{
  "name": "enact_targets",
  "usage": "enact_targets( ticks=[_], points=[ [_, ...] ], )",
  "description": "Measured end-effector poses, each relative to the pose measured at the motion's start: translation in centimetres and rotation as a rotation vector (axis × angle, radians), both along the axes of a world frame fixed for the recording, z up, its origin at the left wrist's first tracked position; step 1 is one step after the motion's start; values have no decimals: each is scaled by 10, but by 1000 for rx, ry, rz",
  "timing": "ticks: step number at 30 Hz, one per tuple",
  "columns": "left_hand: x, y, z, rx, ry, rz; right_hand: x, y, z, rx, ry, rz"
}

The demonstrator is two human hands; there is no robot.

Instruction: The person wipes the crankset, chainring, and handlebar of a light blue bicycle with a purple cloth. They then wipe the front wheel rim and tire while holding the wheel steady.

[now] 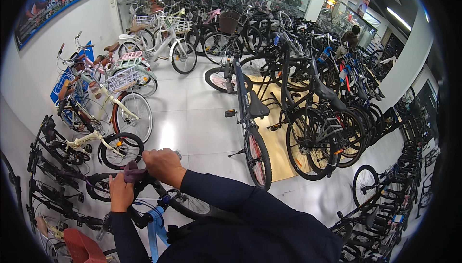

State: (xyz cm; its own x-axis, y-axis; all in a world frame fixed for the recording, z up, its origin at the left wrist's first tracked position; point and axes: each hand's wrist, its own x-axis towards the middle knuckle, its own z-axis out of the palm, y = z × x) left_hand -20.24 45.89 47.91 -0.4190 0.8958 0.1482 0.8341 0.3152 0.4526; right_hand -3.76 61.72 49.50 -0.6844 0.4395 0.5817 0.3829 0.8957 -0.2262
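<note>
A crumpled purple cloth (135, 173) is bunched between my two hands, over the dark front part of a bicycle. My left hand (121, 193) pinches it from the near left side. On its right, my right hand (164, 166) is closed in a fist against the cloth's edge; the inside of that fist is hidden. Beneath my forearms stands the bicycle, its front wheel (192, 205) partly covered by my right sleeve. A light blue strip of fabric (155, 227) hangs near its handlebar.
Cream and white city bikes (132, 114) line the left wall. Ahead to the right, a dark bike (248, 104) stands on its kickstand beside a dense row of black bikes (313, 118). More bikes (385, 195) fill the lower right. A red plastic object (84, 246) is at lower left.
</note>
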Motion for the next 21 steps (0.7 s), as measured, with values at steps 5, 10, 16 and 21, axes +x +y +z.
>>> enact_targets(
  ticks=[5,10,16,21],
  points=[
    [26,23,15,17,43,-182,-2,0,0,22,3,17],
    [53,33,19,168,-285,-195,0,-4,-1,3,-61,-36],
    [60,26,6,287,2,-130,17,8,17,-204,-7,87],
    [63,26,9,243,42,23,43,52,28,-224,68,-192]
  ],
)
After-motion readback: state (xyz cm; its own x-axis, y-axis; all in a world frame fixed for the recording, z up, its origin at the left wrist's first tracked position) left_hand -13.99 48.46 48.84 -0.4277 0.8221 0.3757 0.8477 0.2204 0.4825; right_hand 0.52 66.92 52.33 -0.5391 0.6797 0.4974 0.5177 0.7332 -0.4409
